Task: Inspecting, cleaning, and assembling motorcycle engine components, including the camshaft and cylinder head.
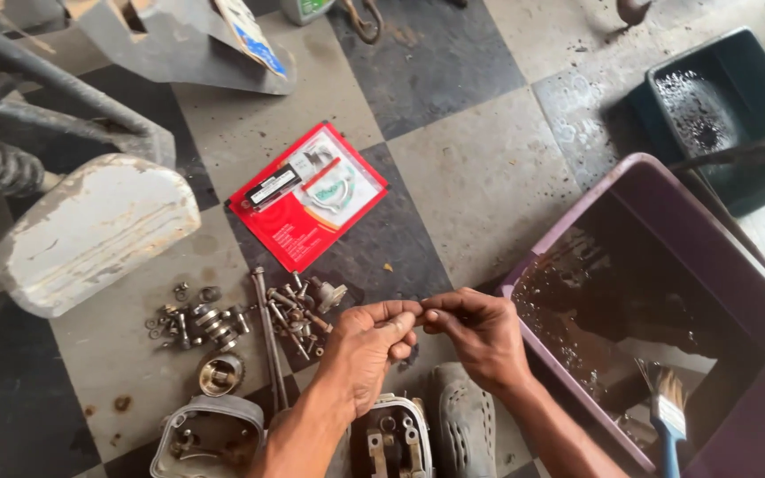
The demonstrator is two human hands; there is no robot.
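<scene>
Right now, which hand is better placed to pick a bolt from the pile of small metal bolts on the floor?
Probably the left hand: it is right beside the pile of small metal bolts. The right hand is farther, nearer the purple plastic tub.

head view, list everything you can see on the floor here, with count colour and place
packet: one, red, floor centre
bolts: a pile, grey, left of the hands
rod: one, grey, beside the bolts
piston: one, grey, lower left
engine covers: two, grey, bottom edge
tub: one, purple, right, dark liquid inside
brush: one, blue handle, in the tub
tray: one, dark green, top right
left hand: pinching a small part
right hand: pinching the same part
</scene>
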